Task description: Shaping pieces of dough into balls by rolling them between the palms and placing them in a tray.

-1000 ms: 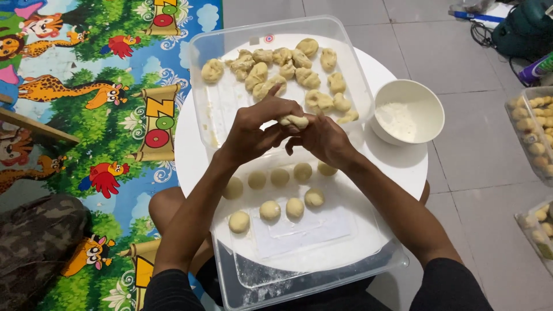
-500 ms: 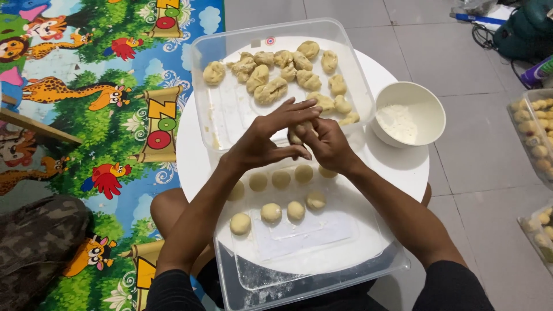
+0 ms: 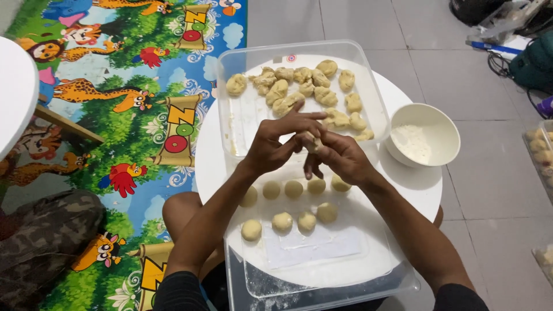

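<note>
My left hand [image 3: 277, 143] and my right hand [image 3: 337, 156] meet above a round white table [image 3: 214, 155], pressing a small piece of pale dough [image 3: 313, 142] between them. Beyond the hands stands a clear plastic container [image 3: 242, 121] with several rough dough lumps [image 3: 291, 86] along its far side. Under my wrists lies a clear plastic lid [image 3: 322, 259] carrying several smooth dough balls [image 3: 282, 221] in two rows.
A white bowl of flour [image 3: 423, 138] sits at the table's right edge. A colourful animal play mat [image 3: 115, 115] covers the floor to the left. More containers of dough pieces [image 3: 541, 155] stand at the far right. Camouflage fabric [image 3: 40, 242] lies bottom left.
My hands have kept working the dough piece between them, the left palm sliding over the right. The view has shifted slightly; the containers stay put.
</note>
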